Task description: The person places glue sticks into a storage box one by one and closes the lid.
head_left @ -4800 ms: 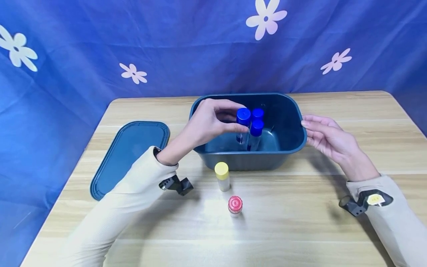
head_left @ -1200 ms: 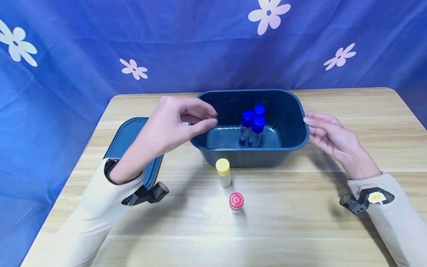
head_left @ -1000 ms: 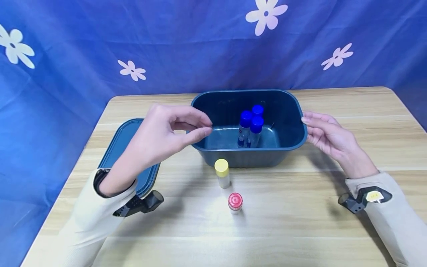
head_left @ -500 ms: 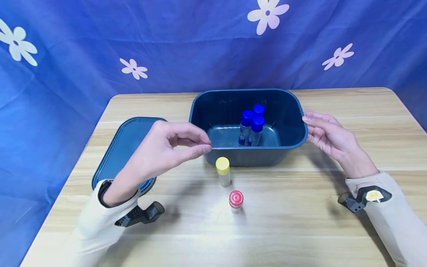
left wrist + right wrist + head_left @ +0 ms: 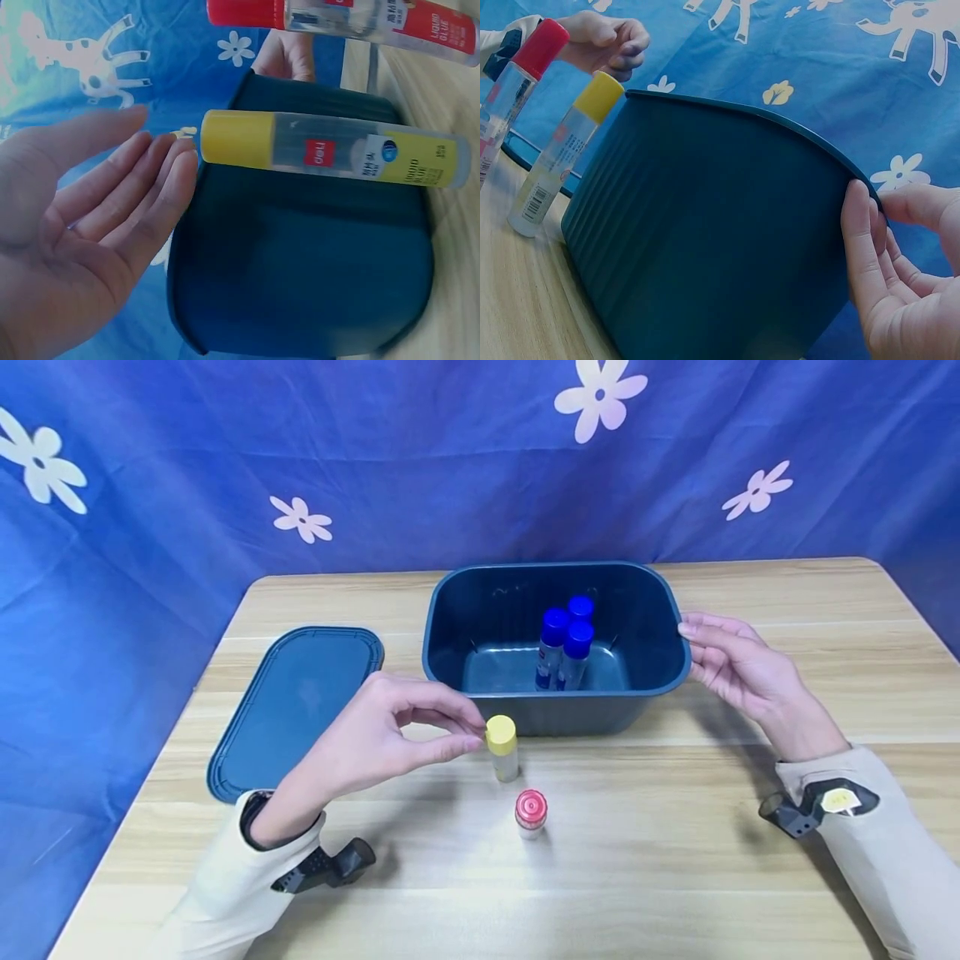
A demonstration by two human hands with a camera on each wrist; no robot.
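Note:
My left hand [image 5: 408, 727] is just left of the upright yellow-capped liquid glue bottle [image 5: 504, 763]. In the left wrist view its relaxed fingers [image 5: 161, 176] come near the yellow cap with a small gap. Closer to me stands a red-capped liquid glue bottle [image 5: 531, 814], upright on the table. My right hand [image 5: 738, 668] pinches the right rim of a dark teal storage box [image 5: 555, 714], as the right wrist view shows too. Inside that box stand three clear bottles with blue caps [image 5: 577, 641], grouped close together.
A flat dark teal lid [image 5: 300, 702] lies on the wooden table [image 5: 675, 860] at the left. Behind the table's far edge hangs a blue cloth [image 5: 450, 468] with white flowers. The box stands close to that cloth.
Earlier, my left hand held a blue-capped bottle inside the box. It has released that bottle, drawn back left, then come down toward the yellow-capped glue bottle. My right hand keeps its place.

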